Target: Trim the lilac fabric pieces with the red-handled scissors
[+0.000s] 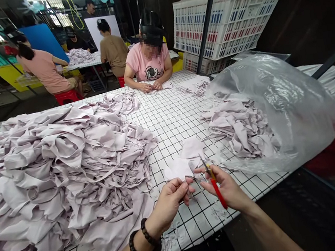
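Observation:
My left hand (pixel 173 196), with beaded bracelets on its wrist, is closed in a pinch on the near edge of a pale lilac fabric piece (pixel 178 169). My right hand (pixel 229 189) is wrapped round red-handled scissors (pixel 217 191), whose dark blades point up and away, just right of the fabric. Another flat fabric piece (pixel 192 147) lies right behind the held one. Small fabric scraps (pixel 172 239) are scattered on the table below my hands. Part of the scissors' handle is hidden by my right fingers.
A large heap of lilac fabric pieces (pixel 65 157) covers the left of the grid-lined table (pixel 167 121). To the right, a clear plastic bag (pixel 297 110) holds more fabric pieces (pixel 244 131). A co-worker (pixel 150 63) sits across the table. White crates (pixel 227 20) stand at the back right.

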Demonstrator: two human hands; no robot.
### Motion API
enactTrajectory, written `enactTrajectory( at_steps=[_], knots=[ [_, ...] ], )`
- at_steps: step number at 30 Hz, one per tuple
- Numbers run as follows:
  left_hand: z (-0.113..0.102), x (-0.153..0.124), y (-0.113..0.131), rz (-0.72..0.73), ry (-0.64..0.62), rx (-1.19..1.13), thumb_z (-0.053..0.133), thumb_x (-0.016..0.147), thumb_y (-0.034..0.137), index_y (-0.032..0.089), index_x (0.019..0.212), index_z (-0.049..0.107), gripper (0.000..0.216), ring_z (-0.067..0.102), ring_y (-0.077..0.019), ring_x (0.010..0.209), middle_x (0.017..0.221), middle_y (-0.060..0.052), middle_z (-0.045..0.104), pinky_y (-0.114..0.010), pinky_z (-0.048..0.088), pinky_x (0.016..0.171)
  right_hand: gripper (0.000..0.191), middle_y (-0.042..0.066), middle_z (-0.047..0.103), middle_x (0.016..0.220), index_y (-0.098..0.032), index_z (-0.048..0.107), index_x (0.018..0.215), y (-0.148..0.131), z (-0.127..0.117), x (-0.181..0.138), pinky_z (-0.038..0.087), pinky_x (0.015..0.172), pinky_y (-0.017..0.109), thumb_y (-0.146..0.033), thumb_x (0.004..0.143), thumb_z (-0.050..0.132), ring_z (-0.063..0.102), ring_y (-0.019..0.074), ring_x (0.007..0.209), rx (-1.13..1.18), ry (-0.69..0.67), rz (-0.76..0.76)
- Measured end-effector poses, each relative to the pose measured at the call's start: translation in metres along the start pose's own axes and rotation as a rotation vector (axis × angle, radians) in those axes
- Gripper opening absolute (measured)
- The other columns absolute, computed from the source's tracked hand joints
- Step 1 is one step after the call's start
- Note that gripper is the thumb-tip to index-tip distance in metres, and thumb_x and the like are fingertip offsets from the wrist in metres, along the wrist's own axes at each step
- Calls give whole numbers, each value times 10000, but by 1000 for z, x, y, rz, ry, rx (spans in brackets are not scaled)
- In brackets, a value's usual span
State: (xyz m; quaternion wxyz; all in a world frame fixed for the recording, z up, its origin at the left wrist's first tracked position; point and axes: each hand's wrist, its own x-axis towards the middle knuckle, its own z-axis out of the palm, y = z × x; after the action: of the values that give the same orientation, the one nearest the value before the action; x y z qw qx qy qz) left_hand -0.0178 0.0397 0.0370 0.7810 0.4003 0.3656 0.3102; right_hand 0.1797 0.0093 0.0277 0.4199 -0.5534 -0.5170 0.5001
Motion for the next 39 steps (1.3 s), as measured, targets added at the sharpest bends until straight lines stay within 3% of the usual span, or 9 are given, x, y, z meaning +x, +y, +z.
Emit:
enactTrajectory(
  at_steps=[8,12,16,21,24,26,30,34,39],
  knots=[
    [-22,-12,8,13,78,513,496,877,432,174,932,570,274,407,-112,546,636,35,465,-221,330,538,198,-17,574,798,-212,558,906,32,27,33,424,580,243,-229,721,626,518,130,650,-28,8,-18],
    [-29,-16,7,149,240,999,490,894,402,228,1152,477,311,477,-165,604,659,30,494,-253,333,601,203,-37,557,759,-227,546,897,14,10,36,388,540,231,-173,702,560,488,115,595,-158,2,-49],
    [-20,-16,12,267,125,1205,387,951,372,234,1048,559,241,523,-205,731,763,-32,562,-281,343,662,154,-34,582,726,-233,549,864,-25,-10,45,389,555,246,-212,714,575,505,128,589,-421,40,-135],
    [8,-14,32,336,-11,889,362,972,381,192,884,615,328,499,-152,674,770,-37,603,-260,377,643,163,-19,601,799,-225,546,883,-91,-4,74,396,598,239,-170,730,553,532,129,672,-469,90,-404],
    [17,-13,37,276,-32,516,412,956,415,173,1003,660,350,551,-154,731,880,-72,677,-257,432,675,189,-17,612,826,-221,566,927,-108,14,91,409,589,227,-173,744,565,543,122,690,-291,-197,-440],
    [14,-12,35,243,-18,340,481,928,424,158,1050,671,349,578,-171,810,984,-101,698,-271,452,729,223,-14,622,833,-220,588,946,-102,21,97,416,568,221,-195,727,622,545,123,688,-203,-342,-349],
    [-2,-11,24,152,56,153,540,889,460,133,1036,669,380,576,-139,689,907,-94,689,-271,466,680,207,-1,625,835,-211,589,935,-63,14,84,417,529,229,-264,751,669,520,105,614,-54,-233,-122],
    [-13,-6,13,201,143,275,531,881,493,145,880,665,374,507,-99,529,711,-20,575,-230,412,516,325,11,635,937,-210,535,843,-26,15,55,484,669,276,-334,679,786,589,130,732,228,-309,10],
    [-14,-3,11,371,237,457,544,885,445,166,784,692,332,589,-181,771,769,-68,592,-252,456,622,363,-35,586,765,-196,533,822,-4,34,45,417,578,224,-377,663,804,505,85,609,295,-189,24]
  ],
)
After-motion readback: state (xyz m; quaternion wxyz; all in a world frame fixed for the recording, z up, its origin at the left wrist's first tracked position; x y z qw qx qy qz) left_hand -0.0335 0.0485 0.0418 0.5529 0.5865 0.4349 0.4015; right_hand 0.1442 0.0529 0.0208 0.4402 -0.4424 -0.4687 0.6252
